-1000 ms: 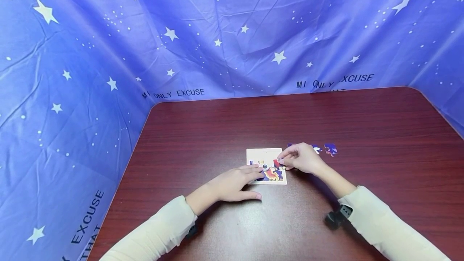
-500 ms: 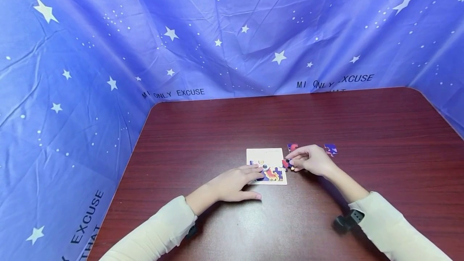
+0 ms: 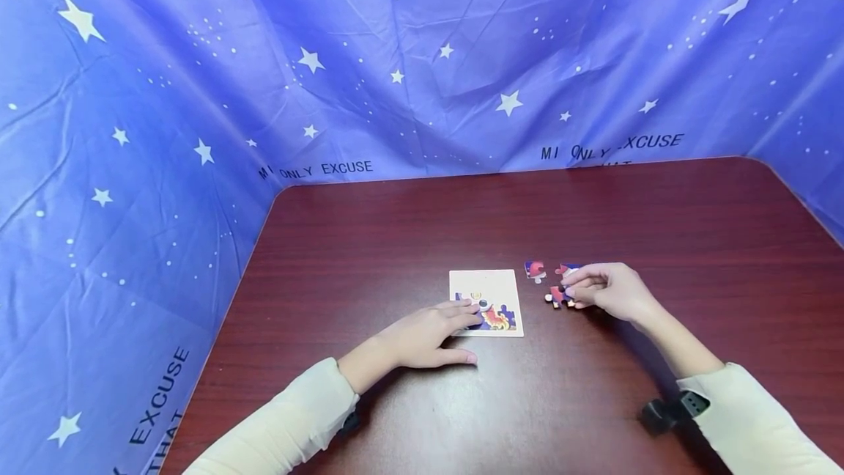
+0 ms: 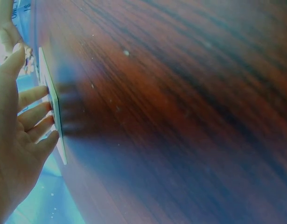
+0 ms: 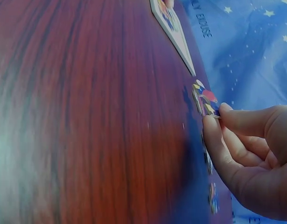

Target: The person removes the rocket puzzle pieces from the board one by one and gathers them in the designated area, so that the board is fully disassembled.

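Observation:
A cream puzzle board (image 3: 484, 281) lies at the middle of the table, its lower half filled with joined picture pieces. My left hand (image 3: 425, 336) rests on the board's left side with fingers straight, covering part of the picture. In the left wrist view its fingertips (image 4: 49, 111) touch the board's edge. Right of the board, my right hand (image 3: 616, 290) pinches a red and purple puzzle piece (image 3: 558, 297) between thumb and fingertips. The right wrist view shows that pinch on the piece (image 5: 209, 99), held close over the table.
One loose red and purple piece (image 3: 535, 270) lies at the board's upper right corner. Another piece (image 3: 565, 270) sits just behind my right fingers, partly hidden. The dark red wooden table (image 3: 369, 233) meets a blue starry curtain (image 3: 422, 57) at the back and sides.
My right hand has carried the puzzle piece away from the board to the right, beside the loose pieces. My left hand stays on the board.

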`<state>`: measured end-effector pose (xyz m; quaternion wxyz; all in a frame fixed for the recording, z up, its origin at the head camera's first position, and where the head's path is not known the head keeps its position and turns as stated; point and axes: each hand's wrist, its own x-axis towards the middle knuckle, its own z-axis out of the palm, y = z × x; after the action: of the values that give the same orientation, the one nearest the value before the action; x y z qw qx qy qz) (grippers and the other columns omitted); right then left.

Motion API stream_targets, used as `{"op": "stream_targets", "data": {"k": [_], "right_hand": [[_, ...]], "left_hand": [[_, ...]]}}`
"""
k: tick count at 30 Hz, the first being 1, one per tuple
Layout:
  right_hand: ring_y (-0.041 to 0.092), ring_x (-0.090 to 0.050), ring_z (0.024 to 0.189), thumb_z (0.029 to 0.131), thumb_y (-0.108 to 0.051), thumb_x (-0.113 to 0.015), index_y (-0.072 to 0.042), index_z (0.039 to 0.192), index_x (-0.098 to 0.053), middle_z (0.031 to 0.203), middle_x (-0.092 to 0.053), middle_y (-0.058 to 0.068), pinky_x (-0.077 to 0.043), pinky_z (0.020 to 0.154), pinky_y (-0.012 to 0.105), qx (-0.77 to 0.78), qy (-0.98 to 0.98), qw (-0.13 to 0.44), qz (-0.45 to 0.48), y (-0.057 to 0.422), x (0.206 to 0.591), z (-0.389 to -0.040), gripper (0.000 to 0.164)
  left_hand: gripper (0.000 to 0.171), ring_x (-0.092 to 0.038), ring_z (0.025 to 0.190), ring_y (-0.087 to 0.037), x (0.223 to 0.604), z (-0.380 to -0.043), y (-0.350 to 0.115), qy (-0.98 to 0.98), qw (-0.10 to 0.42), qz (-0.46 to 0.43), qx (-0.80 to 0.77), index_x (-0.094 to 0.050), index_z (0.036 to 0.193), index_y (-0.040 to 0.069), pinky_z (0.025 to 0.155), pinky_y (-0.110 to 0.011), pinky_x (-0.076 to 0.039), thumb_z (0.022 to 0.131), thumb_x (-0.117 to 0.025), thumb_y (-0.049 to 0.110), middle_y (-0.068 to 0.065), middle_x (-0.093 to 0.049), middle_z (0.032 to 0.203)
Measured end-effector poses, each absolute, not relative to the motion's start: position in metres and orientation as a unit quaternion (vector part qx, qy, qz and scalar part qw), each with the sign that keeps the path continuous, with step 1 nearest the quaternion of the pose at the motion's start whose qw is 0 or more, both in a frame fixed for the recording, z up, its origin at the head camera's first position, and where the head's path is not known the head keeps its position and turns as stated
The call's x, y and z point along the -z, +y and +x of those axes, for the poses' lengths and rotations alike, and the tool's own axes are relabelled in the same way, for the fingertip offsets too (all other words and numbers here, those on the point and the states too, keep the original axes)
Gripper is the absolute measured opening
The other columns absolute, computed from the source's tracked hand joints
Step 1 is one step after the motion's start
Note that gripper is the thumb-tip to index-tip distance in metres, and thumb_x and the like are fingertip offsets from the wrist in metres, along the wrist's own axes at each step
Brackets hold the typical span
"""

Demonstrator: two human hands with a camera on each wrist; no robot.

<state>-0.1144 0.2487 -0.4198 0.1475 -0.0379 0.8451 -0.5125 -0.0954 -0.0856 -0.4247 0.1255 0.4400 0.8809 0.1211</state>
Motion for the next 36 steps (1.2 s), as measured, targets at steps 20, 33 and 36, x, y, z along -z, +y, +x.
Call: {"op": "stream_targets", "data": {"k": [20,33,36], "right_hand": [[-0.008,-0.065,0.063,0.085,-0.013,-0.068,0.008,0.111,-0.067,0.075,-0.076,-0.003,-0.050,0.060,0.009,0.404,0.908,0.110,0.028,0.299,0.419,-0.105,0.033],[-0.007,-0.052,0.071,0.083,-0.023,-0.073,-0.006,0.095,-0.076,0.074,-0.076,0.003,-0.036,0.067,0.023,0.302,0.950,0.074,0.042,0.310,0.420,-0.105,0.021],[-0.003,-0.055,0.073,0.082,-0.025,-0.073,-0.007,0.093,-0.077,0.074,-0.076,0.004,-0.037,0.069,0.026,0.293,0.953,0.069,0.037,0.309,0.419,-0.107,0.021]], "left_hand": [[0.063,-0.033,0.146,-0.013,0.425,-0.096,-0.087,0.881,0.125,0.440,-0.120,-0.048,0.141,0.018,0.121,-0.030,-0.029,0.092,-0.052,0.057,0.001,-0.041,0.153],[0.062,-0.033,0.145,-0.014,0.424,-0.096,-0.086,0.881,0.124,0.440,-0.119,-0.048,0.141,0.018,0.121,-0.031,-0.029,0.092,-0.052,0.056,0.001,-0.041,0.153],[0.063,-0.033,0.145,-0.013,0.424,-0.096,-0.086,0.882,0.125,0.438,-0.117,-0.048,0.142,0.019,0.121,-0.031,-0.029,0.092,-0.052,0.057,0.002,-0.041,0.153]]}}
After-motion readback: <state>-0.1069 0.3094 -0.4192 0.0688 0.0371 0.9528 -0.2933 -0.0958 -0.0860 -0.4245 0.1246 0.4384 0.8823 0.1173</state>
